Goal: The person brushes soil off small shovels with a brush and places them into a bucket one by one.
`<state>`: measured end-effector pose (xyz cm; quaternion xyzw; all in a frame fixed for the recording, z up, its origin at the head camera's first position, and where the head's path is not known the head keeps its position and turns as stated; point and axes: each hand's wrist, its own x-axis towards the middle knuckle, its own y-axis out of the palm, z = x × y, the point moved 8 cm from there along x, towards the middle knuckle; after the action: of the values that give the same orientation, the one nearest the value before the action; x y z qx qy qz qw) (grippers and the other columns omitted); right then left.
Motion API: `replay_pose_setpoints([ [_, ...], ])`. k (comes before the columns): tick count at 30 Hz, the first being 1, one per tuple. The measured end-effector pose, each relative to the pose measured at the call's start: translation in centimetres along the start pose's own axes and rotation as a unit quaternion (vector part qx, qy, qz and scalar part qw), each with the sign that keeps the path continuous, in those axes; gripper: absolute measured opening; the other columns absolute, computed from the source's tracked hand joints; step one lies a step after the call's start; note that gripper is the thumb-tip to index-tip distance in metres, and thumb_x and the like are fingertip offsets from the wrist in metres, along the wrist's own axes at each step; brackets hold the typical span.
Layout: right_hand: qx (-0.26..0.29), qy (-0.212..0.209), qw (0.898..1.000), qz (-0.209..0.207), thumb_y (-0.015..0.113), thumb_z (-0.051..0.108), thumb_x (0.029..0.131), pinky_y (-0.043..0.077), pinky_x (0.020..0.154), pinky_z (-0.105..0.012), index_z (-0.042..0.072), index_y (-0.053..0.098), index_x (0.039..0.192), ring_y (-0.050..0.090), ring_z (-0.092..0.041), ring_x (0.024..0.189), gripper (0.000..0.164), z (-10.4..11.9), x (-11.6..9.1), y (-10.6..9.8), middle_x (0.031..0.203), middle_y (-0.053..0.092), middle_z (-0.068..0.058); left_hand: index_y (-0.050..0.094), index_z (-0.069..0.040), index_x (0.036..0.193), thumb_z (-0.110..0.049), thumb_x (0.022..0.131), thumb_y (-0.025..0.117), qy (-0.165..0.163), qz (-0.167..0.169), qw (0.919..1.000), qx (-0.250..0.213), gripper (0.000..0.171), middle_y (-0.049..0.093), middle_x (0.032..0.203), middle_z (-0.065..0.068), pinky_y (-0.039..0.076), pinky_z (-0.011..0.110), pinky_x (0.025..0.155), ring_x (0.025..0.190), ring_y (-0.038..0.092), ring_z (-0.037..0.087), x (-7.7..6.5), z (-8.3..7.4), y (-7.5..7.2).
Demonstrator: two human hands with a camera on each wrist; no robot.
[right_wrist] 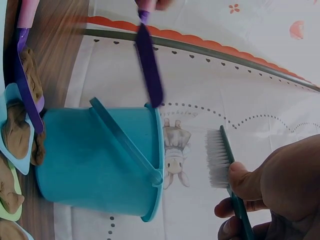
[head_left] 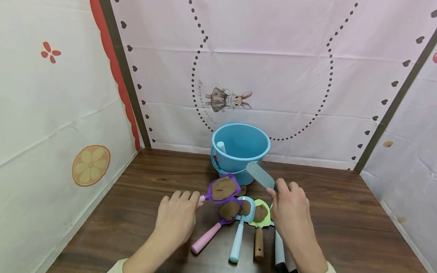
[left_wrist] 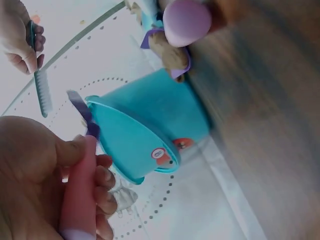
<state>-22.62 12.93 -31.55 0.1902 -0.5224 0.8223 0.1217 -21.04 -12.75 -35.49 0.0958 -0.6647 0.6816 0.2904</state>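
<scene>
My left hand [head_left: 178,216] grips the pink handle of a purple toy shovel [head_left: 235,182], whose blade carries a flat patch of brown, clay-like stuff [head_left: 222,189]. That blade is up in front of a blue bucket [head_left: 235,163]. In my right hand [head_left: 291,208] is a brush [right_wrist: 218,159] with a green back and white bristles, held by its handle. The brush head stands right of the bucket's rim, apart from the shovel. Inside the bucket leans a pale blue handle [head_left: 221,147]; its lower end is hidden. The bucket's carrying handle [right_wrist: 125,140] hangs down its side.
On the brown table lie a second purple shovel [head_left: 206,239], a light blue shovel [head_left: 237,242], a green shovel [head_left: 259,242] with a brown handle, and a white-handled one [head_left: 279,248] partly behind my right hand. Brown lumps sit on several blades. Printed cloth walls [head_left: 269,83] surround the table.
</scene>
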Motion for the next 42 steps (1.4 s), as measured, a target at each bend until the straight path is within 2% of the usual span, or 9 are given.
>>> replay_pose_setpoints([
  [5,-0.001,-0.007,1.0,-0.004,0.064,0.028,0.1,0.037,0.059,-0.037,0.003,0.061,0.104,0.043,-0.023,0.067,0.025,0.1,-0.2,0.1,0.075,0.044,-0.008,0.062,-0.017,0.096,-0.034,0.098,0.067,0.035,-0.028,0.9988,-0.022,0.018,0.066,0.081,0.001,0.039,0.037,0.053,0.077,0.064,0.026,1.3,-1.4,0.0],
  [9,-0.002,-0.024,0.999,-0.021,0.065,0.027,0.099,0.037,0.058,-0.037,0.003,0.06,0.1,0.041,-0.023,0.065,0.025,0.5,-0.4,0.1,0.073,0.044,-0.007,0.059,-0.017,0.092,-0.04,0.101,0.062,0.054,-0.058,0.9958,-0.045,0.024,0.062,0.072,0.002,0.034,0.033,0.048,0.067,0.061,0.024,2.1,-2.8,0.3],
  [13,-0.006,-0.049,0.998,-0.043,0.068,0.026,0.096,0.038,0.056,-0.039,0.003,0.06,0.096,0.04,-0.022,0.062,0.024,1.3,-0.7,0.2,0.071,0.042,-0.007,0.059,-0.017,0.086,-0.041,0.101,0.061,0.056,-0.097,0.993,-0.038,0.028,0.057,0.067,0.002,0.03,0.031,0.047,0.06,0.056,0.024,2.8,-3.9,0.4],
  [16,-0.011,-0.063,0.997,-0.047,0.069,0.026,0.095,0.037,0.055,-0.038,0.004,0.058,0.093,0.04,-0.022,0.062,0.024,1.9,-0.9,0.6,0.07,0.041,-0.006,0.064,-0.016,0.086,-0.038,0.099,0.064,0.046,-0.131,0.9901,-0.023,0.025,0.058,0.069,0.003,0.033,0.036,0.052,0.061,0.054,0.025,3.3,-4.3,0.2],
  [21,-0.019,-0.072,0.997,-0.035,0.067,0.028,0.097,0.031,0.057,-0.034,0.007,0.057,0.092,0.036,-0.02,0.062,0.024,2.9,-1.5,1.7,0.071,0.039,-0.004,0.071,-0.016,0.093,-0.02,0.093,0.071,0.013,-0.168,0.9857,-0.003,0.004,0.062,0.076,0.006,0.039,0.047,0.064,0.069,0.053,0.027,3.9,-4.7,-0.1],
  [27,-0.053,-0.082,0.994,-0.055,0.07,0.029,0.094,0.032,0.054,-0.033,0.006,0.059,0.096,0.035,-0.019,0.06,0.026,3.9,-2.2,2.7,0.071,0.039,-0.005,0.073,-0.014,0.088,-0.041,0.088,0.069,-0.02,-0.195,0.9806,0.01,0.027,0.061,0.073,0.006,0.039,0.045,0.062,0.067,0.053,0.026,4.2,-5.4,-0.6],
  [34,-0.058,-0.098,0.987,-0.11,0.073,0.028,0.091,0.034,0.051,-0.034,0.005,0.055,0.088,0.037,-0.021,0.058,0.029,4.5,-2.5,3.2,0.069,0.037,-0.006,0.069,-0.012,0.077,-0.037,0.073,0.086,-0.051,-0.208,0.9767,-0.011,0.031,0.057,0.067,0.005,0.037,0.045,0.058,0.062,0.052,0.027,4.4,-5.6,-0.8],
  [39,-0.071,-0.079,0.989,-0.104,0.075,0.026,0.09,0.032,0.05,-0.032,0.005,0.061,0.095,0.037,-0.02,0.056,0.026,3.7,-1.9,3.4,0.068,0.039,-0.006,0.07,-0.012,0.076,-0.043,0.088,0.072,-0.056,-0.208,0.9764,-0.006,0.034,0.056,0.066,0.007,0.038,0.045,0.06,0.062,0.052,0.028,4.7,-5.6,-0.8],
  [42,-0.082,-0.063,0.99,-0.097,0.077,0.026,0.089,0.03,0.051,-0.032,0.005,0.064,0.099,0.036,-0.02,0.056,0.026,2.9,-1.4,3.4,0.068,0.04,-0.007,0.07,-0.011,0.077,-0.044,0.092,0.068,-0.058,-0.204,0.9773,-0.006,0.037,0.056,0.066,0.007,0.038,0.045,0.06,0.063,0.052,0.028,4.9,-5.7,-0.6],
])
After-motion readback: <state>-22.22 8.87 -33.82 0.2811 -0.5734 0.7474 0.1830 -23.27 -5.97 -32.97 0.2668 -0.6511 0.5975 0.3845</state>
